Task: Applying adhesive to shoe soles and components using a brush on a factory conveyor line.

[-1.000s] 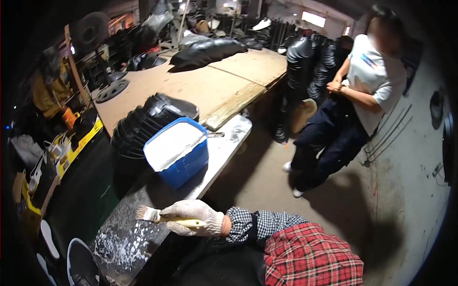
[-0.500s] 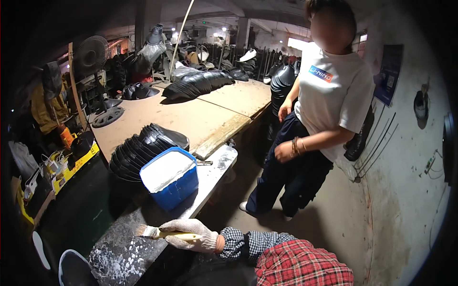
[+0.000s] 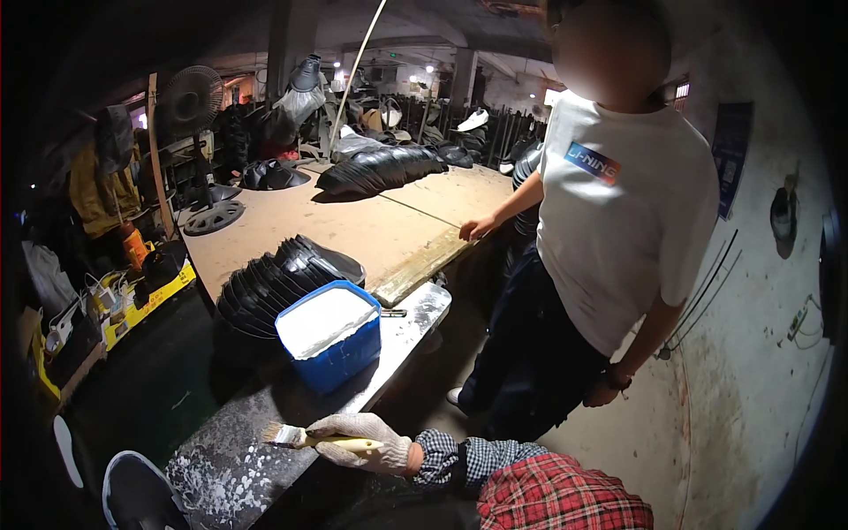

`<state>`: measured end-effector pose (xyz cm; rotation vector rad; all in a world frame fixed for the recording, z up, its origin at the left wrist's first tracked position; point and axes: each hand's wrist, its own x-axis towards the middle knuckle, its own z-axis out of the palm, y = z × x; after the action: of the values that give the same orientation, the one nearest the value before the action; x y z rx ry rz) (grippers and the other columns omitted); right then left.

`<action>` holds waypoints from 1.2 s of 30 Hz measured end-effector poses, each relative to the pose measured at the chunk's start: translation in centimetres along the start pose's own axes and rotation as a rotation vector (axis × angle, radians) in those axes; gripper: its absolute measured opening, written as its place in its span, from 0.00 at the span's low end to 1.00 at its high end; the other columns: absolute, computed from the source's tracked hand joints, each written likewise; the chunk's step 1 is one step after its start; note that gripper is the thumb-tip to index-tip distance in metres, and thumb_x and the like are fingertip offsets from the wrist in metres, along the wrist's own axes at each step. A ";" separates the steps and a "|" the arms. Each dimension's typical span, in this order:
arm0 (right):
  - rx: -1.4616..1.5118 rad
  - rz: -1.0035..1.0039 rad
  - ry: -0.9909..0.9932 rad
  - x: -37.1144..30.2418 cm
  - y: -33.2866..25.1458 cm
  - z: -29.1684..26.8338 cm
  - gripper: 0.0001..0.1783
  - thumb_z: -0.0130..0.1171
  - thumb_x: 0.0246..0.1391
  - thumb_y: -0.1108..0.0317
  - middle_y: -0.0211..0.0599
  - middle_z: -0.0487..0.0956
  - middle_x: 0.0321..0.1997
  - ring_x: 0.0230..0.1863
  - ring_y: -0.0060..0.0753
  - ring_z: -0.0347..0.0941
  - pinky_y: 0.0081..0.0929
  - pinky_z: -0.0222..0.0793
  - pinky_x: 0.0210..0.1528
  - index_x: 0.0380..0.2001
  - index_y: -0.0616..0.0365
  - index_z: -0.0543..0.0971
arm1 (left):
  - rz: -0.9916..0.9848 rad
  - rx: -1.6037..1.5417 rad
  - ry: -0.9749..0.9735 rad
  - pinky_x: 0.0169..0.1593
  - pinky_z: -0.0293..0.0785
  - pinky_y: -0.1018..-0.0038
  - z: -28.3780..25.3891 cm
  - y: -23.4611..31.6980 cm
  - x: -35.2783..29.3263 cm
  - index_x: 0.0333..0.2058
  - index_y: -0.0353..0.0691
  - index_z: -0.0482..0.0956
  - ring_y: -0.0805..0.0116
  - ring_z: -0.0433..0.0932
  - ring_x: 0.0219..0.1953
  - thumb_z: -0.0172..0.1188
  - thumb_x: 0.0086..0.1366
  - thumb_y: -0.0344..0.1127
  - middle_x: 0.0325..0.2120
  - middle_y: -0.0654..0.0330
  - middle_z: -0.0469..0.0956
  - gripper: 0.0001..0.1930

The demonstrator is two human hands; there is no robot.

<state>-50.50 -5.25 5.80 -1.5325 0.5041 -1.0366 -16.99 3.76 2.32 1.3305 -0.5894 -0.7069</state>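
Note:
My right hand [image 3: 367, 443], in a pale knit work glove, is closed around a yellow-handled paintbrush [image 3: 349, 442]. The brush lies level, and its whitened bristles [image 3: 284, 435] point left over a dark, white-spattered board [image 3: 231, 473]. Beyond the hand stands a blue tub [image 3: 338, 358] holding a thick white substance. At the lower left a black curved piece with a pale rim [image 3: 141, 495] is partly cut off by the frame edge. My left hand is out of view.
Black moulded pieces in a nested row [image 3: 278, 283] sit behind the tub, beside a brown tabletop [image 3: 283, 212]. More stacked black pieces [image 3: 380, 172] lie farther back. A person in a white shirt [image 3: 618, 212] stands close on the right. A fan [image 3: 196, 99] is at left.
The person in the white shirt has come closer, one hand now by the table edge and the other lowered. More of the black rimmed piece shows. My grip on the paintbrush looks the same.

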 end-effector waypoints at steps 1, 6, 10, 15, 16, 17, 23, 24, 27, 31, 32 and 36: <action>0.012 0.000 0.001 0.0 -0.1 0.1 0.17 0.61 0.54 0.76 0.33 0.78 0.38 0.36 0.18 0.73 0.16 0.71 0.38 0.47 0.65 0.74 | 0.002 0.002 0.007 0.53 0.71 0.67 -0.2 0.0 0.1 0.51 0.29 0.71 0.61 0.76 0.48 0.53 0.66 0.34 0.47 0.52 0.76 0.18; -0.216 -0.201 0.020 0.5 0.4 0.9 0.17 0.59 0.55 0.77 0.31 0.77 0.37 0.34 0.15 0.71 0.13 0.69 0.35 0.48 0.65 0.73 | 0.011 0.001 0.048 0.53 0.71 0.67 -1.3 -0.2 -0.1 0.52 0.29 0.71 0.61 0.76 0.48 0.53 0.66 0.34 0.48 0.52 0.76 0.19; -0.131 -0.204 -0.050 0.7 1.2 0.7 0.17 0.55 0.58 0.78 0.30 0.74 0.32 0.29 0.13 0.67 0.12 0.65 0.30 0.50 0.67 0.71 | 0.036 -0.001 0.079 0.53 0.71 0.67 -1.9 -0.3 -0.3 0.52 0.29 0.71 0.61 0.76 0.48 0.53 0.66 0.35 0.48 0.51 0.76 0.19; -0.034 -0.117 -0.092 1.2 1.9 1.1 0.16 0.54 0.58 0.78 0.30 0.74 0.32 0.28 0.13 0.67 0.10 0.64 0.29 0.51 0.67 0.71 | 0.079 -0.016 0.140 0.53 0.71 0.67 -3.4 -0.5 -0.5 0.53 0.29 0.71 0.61 0.76 0.48 0.54 0.66 0.35 0.48 0.51 0.76 0.19; -0.092 -0.147 -0.074 1.4 1.9 1.2 0.16 0.55 0.58 0.78 0.31 0.75 0.34 0.29 0.13 0.68 0.10 0.66 0.30 0.50 0.67 0.72 | 0.092 -0.021 0.151 0.53 0.71 0.67 -3.8 -0.6 -0.6 0.53 0.29 0.70 0.61 0.75 0.48 0.54 0.66 0.35 0.48 0.51 0.76 0.19; -0.146 -0.177 -0.056 1.5 2.0 1.5 0.16 0.55 0.57 0.79 0.32 0.76 0.36 0.31 0.12 0.70 0.10 0.67 0.31 0.50 0.67 0.72 | 0.105 -0.025 0.165 0.53 0.71 0.67 -4.2 -0.6 -0.6 0.53 0.29 0.70 0.61 0.75 0.48 0.54 0.66 0.35 0.48 0.51 0.76 0.20; -0.186 -0.146 -0.048 2.0 2.0 1.9 0.17 0.63 0.52 0.77 0.34 0.79 0.39 0.37 0.19 0.75 0.16 0.72 0.38 0.46 0.63 0.76 | 0.189 -0.046 0.228 0.53 0.71 0.67 -6.4 -1.2 -0.9 0.53 0.29 0.70 0.60 0.75 0.49 0.54 0.66 0.35 0.48 0.51 0.76 0.20; -0.247 -0.183 -0.035 2.0 2.0 1.9 0.17 0.63 0.52 0.77 0.34 0.79 0.38 0.37 0.19 0.75 0.16 0.72 0.39 0.46 0.64 0.76 | 0.196 -0.045 0.239 0.53 0.71 0.66 -6.5 -1.3 -0.9 0.53 0.29 0.70 0.60 0.75 0.49 0.54 0.67 0.35 0.48 0.51 0.75 0.20; -0.297 -0.236 -0.029 1.8 1.7 2.1 0.15 0.60 0.54 0.77 0.32 0.78 0.35 0.33 0.17 0.74 0.15 0.71 0.36 0.46 0.65 0.75 | 0.247 -0.059 0.261 0.54 0.71 0.66 -7.3 -1.9 -1.1 0.53 0.29 0.70 0.60 0.75 0.49 0.54 0.67 0.35 0.48 0.51 0.75 0.20; 0.087 0.030 -0.097 1.4 1.1 1.5 0.14 0.54 0.58 0.79 0.32 0.74 0.30 0.27 0.13 0.68 0.12 0.66 0.31 0.48 0.69 0.72 | 0.323 -0.080 0.257 0.54 0.71 0.66 -8.1 -3.1 -0.9 0.54 0.30 0.70 0.60 0.75 0.49 0.55 0.67 0.36 0.49 0.51 0.75 0.21; 0.107 0.052 -0.099 1.5 1.3 1.6 0.14 0.55 0.58 0.79 0.31 0.74 0.29 0.26 0.12 0.68 0.12 0.65 0.30 0.48 0.69 0.72 | 0.338 -0.083 0.267 0.54 0.71 0.66 -8.6 -3.7 -1.2 0.54 0.30 0.69 0.60 0.75 0.49 0.55 0.67 0.36 0.49 0.51 0.75 0.21; 0.156 0.042 -0.141 3.0 2.8 1.8 0.14 0.56 0.57 0.81 0.31 0.76 0.28 0.25 0.14 0.70 0.11 0.66 0.26 0.47 0.66 0.73 | 0.391 -0.002 0.288 0.49 0.74 0.67 -11.0 -5.5 -3.1 0.57 0.29 0.66 0.58 0.76 0.48 0.54 0.65 0.34 0.50 0.51 0.74 0.23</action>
<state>-46.77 -7.31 4.25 -1.4380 0.3471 -0.9064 -11.61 12.78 -4.71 1.2387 -0.5915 -0.1923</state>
